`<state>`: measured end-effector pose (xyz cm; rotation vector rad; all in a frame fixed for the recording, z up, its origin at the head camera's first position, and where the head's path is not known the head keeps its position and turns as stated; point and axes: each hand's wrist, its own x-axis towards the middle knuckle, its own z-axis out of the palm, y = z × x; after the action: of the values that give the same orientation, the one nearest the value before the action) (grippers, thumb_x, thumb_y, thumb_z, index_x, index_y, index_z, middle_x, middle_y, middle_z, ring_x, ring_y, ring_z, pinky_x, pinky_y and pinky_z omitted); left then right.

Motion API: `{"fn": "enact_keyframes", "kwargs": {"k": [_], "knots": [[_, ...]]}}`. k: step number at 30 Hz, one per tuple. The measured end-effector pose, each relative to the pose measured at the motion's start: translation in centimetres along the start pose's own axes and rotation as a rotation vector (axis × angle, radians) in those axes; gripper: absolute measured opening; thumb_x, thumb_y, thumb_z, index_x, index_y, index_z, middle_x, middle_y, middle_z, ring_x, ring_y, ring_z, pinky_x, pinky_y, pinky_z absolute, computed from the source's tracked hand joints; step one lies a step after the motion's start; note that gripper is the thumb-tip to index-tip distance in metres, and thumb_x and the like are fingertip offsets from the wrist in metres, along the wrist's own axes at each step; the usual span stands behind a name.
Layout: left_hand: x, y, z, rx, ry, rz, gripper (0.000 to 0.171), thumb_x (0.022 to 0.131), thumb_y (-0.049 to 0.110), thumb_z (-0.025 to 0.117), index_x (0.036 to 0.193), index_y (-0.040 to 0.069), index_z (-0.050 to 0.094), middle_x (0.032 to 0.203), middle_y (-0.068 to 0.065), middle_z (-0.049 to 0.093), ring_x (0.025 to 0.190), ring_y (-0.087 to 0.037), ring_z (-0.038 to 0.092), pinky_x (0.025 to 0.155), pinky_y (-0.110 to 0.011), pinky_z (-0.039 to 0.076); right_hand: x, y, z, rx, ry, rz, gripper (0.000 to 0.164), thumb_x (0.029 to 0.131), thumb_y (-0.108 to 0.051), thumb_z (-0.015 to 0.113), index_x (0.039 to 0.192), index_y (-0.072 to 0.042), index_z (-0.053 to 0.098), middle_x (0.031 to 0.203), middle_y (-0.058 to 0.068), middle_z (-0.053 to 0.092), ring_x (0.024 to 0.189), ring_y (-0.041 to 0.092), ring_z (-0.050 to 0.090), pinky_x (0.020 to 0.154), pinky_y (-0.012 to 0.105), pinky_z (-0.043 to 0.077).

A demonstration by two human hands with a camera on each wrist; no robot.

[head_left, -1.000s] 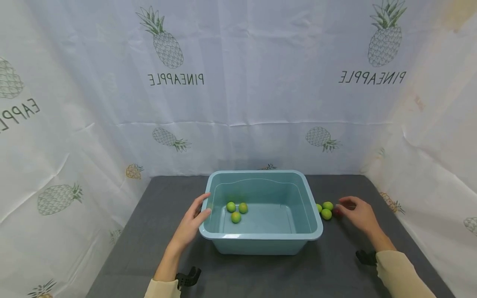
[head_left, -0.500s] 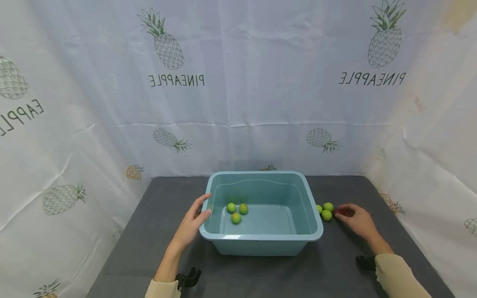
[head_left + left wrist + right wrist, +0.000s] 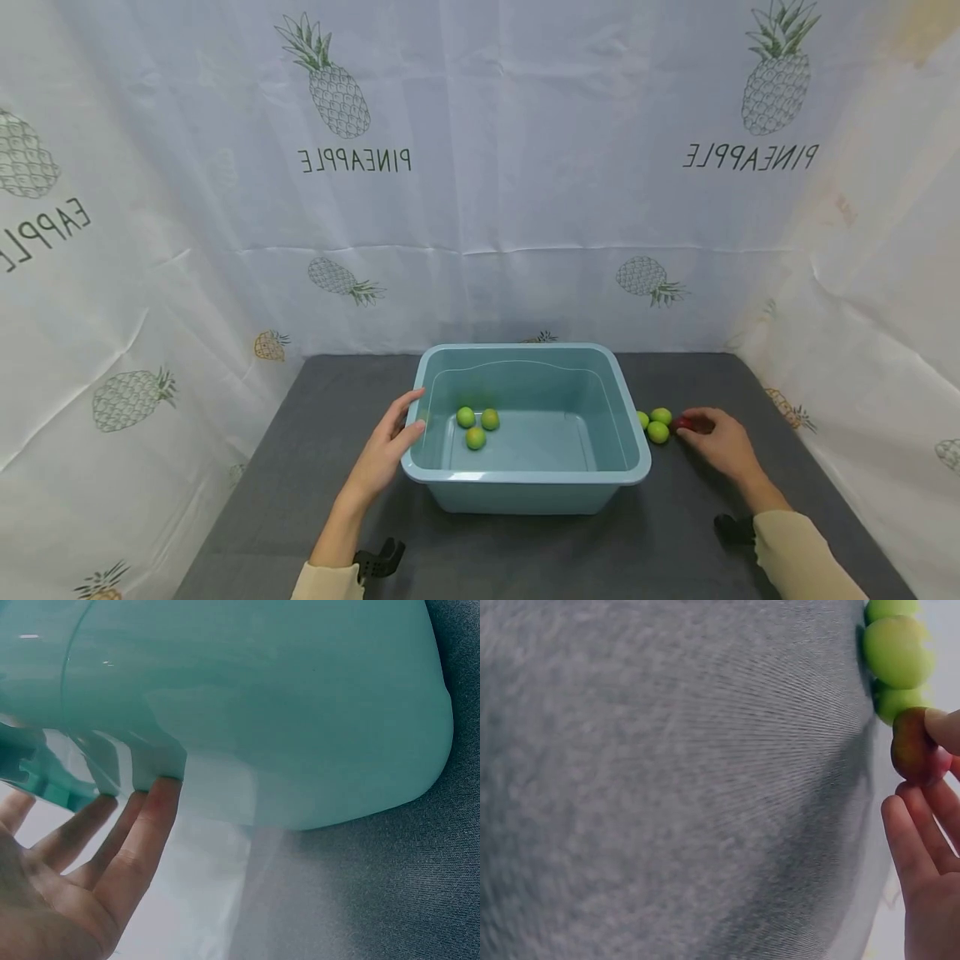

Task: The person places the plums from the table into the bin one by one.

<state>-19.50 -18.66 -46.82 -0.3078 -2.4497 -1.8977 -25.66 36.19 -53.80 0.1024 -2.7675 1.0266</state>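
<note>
In the head view my left hand [image 3: 384, 448] rests against the left rim of a light blue plastic basin [image 3: 525, 477]. Its fingers [image 3: 142, 851] are nearly straight, and their tips touch the basin's outer wall in the left wrist view. Three small green round fruits [image 3: 476, 438] lie on the basin floor, toward the left. Right of the basin my right hand [image 3: 723, 442] pinches a dark red round fruit [image 3: 913, 746], thumb above and fingers below. Close against it sit several green fruits [image 3: 898, 652] on the table; the basin rim partly covers one in the head view.
A dark grey cloth covers the table [image 3: 300, 500]. White curtain fabric [image 3: 525, 208] printed with pineapples hangs behind and on both sides. Black straps [image 3: 381, 558] sit at both wrists.
My right hand has lowered slightly and its fingers have closed onto the dark red fruit. My left hand, the basin and the green fruits stay where they were.
</note>
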Motion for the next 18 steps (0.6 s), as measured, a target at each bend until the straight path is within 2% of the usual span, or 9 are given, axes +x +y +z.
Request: {"fn": "enact_keyframes", "kwargs": {"k": [9,18], "knots": [[0.0,0.0,0.1,-0.002,-0.003,-0.004,0.052,0.106,0.029,0.055,0.155,0.022,0.039,0.162,-0.017,0.032,0.143,-0.038,0.039,0.107,-0.060,0.036,-0.1,-0.9,-0.6,0.026,0.015,0.000,0.037,0.093,-0.011,0.073,0.122,0.008,0.063,0.117,0.028,0.058,0.102,0.045,0.063,0.080,0.054,0.054],[0.0,0.0,-0.1,-0.008,-0.012,-0.005,0.051,0.107,0.029,0.054,0.155,0.023,0.038,0.162,-0.015,0.030,0.144,-0.037,0.037,0.108,-0.060,0.035,0.0,-2.5,-1.6,0.056,0.008,0.006,0.040,0.095,-0.019,0.073,0.125,0.005,0.063,0.121,0.027,0.058,0.106,0.045,0.062,0.075,0.040,0.054]]}}
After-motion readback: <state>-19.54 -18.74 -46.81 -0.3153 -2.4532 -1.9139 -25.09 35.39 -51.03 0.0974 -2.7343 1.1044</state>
